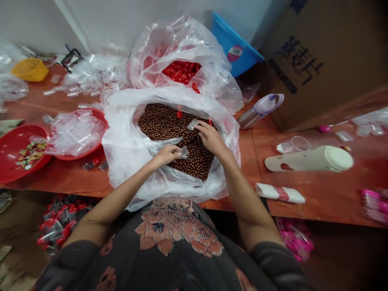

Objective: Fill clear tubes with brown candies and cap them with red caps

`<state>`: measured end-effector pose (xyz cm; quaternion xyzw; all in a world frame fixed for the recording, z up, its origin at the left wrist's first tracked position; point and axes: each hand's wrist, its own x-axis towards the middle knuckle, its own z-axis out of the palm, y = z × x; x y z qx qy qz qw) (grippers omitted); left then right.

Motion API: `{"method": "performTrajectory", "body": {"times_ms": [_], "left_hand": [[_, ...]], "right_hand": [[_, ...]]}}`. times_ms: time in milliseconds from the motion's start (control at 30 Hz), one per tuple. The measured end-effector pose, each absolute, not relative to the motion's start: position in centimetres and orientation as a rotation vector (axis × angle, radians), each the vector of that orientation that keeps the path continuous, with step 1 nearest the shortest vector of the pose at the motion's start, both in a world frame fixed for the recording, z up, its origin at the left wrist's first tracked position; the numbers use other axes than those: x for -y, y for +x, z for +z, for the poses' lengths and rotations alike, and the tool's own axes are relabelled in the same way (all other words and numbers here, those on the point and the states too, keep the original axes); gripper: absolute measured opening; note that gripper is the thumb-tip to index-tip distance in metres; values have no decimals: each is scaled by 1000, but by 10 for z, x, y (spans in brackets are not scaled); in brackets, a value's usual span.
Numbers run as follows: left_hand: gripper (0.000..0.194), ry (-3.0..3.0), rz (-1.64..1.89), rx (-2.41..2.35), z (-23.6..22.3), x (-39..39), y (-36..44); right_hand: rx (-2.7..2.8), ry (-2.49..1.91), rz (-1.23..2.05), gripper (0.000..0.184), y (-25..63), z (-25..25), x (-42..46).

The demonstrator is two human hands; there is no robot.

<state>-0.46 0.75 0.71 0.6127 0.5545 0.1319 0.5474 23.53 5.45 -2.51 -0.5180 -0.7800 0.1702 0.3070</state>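
A large white plastic bag (121, 121) lies open before me, full of small round brown balls (160, 121). Over its near side, my left hand (168, 154) is closed on a small clear plastic container (183, 152). My right hand (211, 137) pinches another clear plastic piece (193, 124) above the balls, up and to the right of the left hand; its exact kind is too small to tell. A red cap (179, 114) rests on the balls at the far side. Behind stands a second clear bag (212, 60) holding many red caps (182, 72).
At left are a red bowl (104, 117) of clear plastic containers and another red bowl (9, 153) with colourful bits. A yellow bowl (30, 69), blue basin (233, 44), cardboard box (327, 52), purple-lidded bottle (260, 109), cream flask (303, 159) and tissue pack (280, 193) surround the bags.
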Motion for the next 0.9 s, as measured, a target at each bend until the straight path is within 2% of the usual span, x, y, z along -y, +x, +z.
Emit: {"method": "performTrajectory", "body": {"times_ms": [133,267,400,900], "left_hand": [[15,1616,253,-1484,4,-15,5],[3,1508,392,-1494,-3,-28,24],[1,1359,478,-1444,-20,-41,50],[19,873,766,-1201,-45,-42,77]], "right_hand": [[1788,-1478,428,35,253,-31,-18],[1630,-1566,424,31,260,-38,-3],[1598,-1566,440,33,261,-41,-4],[1613,-1650,609,40,253,-40,-26]]}}
